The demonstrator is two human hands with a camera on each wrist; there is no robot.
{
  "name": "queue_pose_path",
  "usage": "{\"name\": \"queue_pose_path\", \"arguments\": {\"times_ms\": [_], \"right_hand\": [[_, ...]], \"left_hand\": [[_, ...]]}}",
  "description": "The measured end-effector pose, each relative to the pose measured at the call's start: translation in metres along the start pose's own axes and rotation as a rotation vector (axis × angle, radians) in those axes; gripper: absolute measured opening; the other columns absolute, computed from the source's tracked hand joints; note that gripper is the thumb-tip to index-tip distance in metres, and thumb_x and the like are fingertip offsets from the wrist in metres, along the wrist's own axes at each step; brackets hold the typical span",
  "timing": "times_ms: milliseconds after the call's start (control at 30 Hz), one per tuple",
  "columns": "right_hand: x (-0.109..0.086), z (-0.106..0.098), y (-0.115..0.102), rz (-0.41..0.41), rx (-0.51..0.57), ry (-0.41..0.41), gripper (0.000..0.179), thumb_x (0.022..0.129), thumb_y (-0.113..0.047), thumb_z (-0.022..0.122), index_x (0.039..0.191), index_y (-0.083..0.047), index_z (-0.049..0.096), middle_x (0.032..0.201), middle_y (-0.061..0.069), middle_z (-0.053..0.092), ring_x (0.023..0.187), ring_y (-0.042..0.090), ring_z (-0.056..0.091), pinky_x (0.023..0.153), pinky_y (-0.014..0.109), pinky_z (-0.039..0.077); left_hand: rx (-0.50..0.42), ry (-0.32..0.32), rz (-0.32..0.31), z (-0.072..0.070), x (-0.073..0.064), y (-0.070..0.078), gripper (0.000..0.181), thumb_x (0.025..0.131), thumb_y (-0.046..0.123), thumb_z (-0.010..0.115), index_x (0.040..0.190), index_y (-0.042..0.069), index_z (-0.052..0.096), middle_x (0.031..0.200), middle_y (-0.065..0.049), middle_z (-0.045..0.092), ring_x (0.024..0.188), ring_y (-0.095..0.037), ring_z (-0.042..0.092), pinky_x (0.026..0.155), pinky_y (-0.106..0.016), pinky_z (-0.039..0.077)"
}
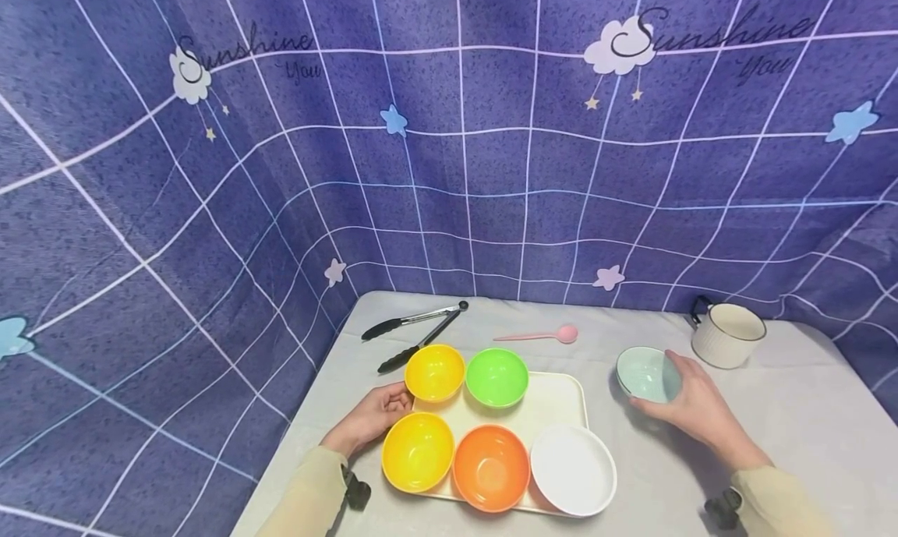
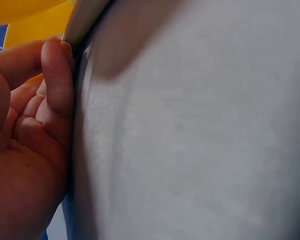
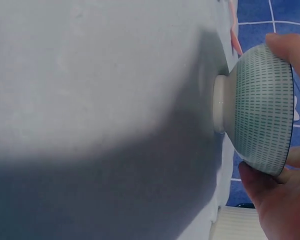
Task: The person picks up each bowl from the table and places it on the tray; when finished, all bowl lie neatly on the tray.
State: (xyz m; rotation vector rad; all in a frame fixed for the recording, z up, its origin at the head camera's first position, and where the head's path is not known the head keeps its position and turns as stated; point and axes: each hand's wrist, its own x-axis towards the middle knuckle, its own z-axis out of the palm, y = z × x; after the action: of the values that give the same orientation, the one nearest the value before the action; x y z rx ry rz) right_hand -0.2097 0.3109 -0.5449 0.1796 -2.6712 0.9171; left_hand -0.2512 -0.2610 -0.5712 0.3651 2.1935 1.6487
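Observation:
My left hand [image 1: 373, 414] is at the left edge of a cream tray [image 1: 554, 397], its thumb and fingers pinching the rim between two yellow bowls. In the left wrist view the fingertips [image 2: 57, 55] meet the tray's edge. On the tray stand a rear yellow bowl [image 1: 435, 373], a front yellow bowl [image 1: 418, 452], a green bowl [image 1: 497, 377], an orange bowl [image 1: 491, 468] and a white bowl [image 1: 573, 471]. To the right of the tray, my right hand [image 1: 701, 404] grips a pale green bowl [image 3: 262, 107] by its rim, upright; whether its foot touches the table is unclear.
Black-handled tongs [image 1: 421, 334] lie spread behind the tray. A pink spoon [image 1: 565, 334] lies at the back middle. At the back right stands a cream pot [image 1: 726, 338] with a dark handle. A blue checked curtain [image 1: 491, 171] borders the white-covered table [image 1: 631, 475].

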Motion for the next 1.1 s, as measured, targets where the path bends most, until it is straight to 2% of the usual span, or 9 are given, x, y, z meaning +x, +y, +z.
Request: {"name": "queue_pose_path", "arguments": {"times_ms": [500,733,933,1100], "right_hand": [[-0.005,0.001,0.000,0.038,0.007,0.015,0.116,0.063,-0.040,0.098,0.144,0.020,0.041,0.136,0.044,0.046,0.122,0.061,0.047,0.099,0.073,0.038],[-0.004,0.000,-0.005,0.025,0.011,0.029,0.116,0.063,-0.041,0.098,0.144,0.019,0.042,0.137,0.043,0.046,0.123,0.061,0.047,0.099,0.073,0.038],[0.001,0.002,-0.023,0.006,0.033,0.011,0.116,0.064,-0.042,0.099,0.146,0.016,0.042,0.138,0.042,0.047,0.124,0.059,0.047,0.101,0.073,0.037],[0.005,0.010,-0.043,-0.013,0.039,-0.013,0.117,0.063,-0.045,0.099,0.147,0.014,0.042,0.139,0.040,0.047,0.123,0.058,0.049,0.101,0.072,0.039]], "left_hand": [[0.005,0.013,-0.022,0.000,0.000,-0.001,0.050,0.097,-0.003,0.067,0.145,0.000,0.056,0.092,-0.006,0.063,0.079,-0.015,0.056,0.071,-0.022,0.051],[0.013,0.018,-0.022,0.000,-0.001,0.000,0.050,0.098,-0.002,0.067,0.146,0.000,0.056,0.092,-0.007,0.063,0.080,-0.016,0.056,0.072,-0.022,0.052],[0.010,0.016,-0.015,-0.001,-0.001,0.000,0.048,0.097,-0.003,0.067,0.144,0.001,0.057,0.091,-0.007,0.062,0.079,-0.015,0.056,0.071,-0.022,0.052],[0.026,0.025,-0.039,-0.002,0.000,0.000,0.049,0.099,0.003,0.068,0.146,0.006,0.057,0.091,-0.005,0.063,0.080,-0.015,0.057,0.073,-0.022,0.052]]}}
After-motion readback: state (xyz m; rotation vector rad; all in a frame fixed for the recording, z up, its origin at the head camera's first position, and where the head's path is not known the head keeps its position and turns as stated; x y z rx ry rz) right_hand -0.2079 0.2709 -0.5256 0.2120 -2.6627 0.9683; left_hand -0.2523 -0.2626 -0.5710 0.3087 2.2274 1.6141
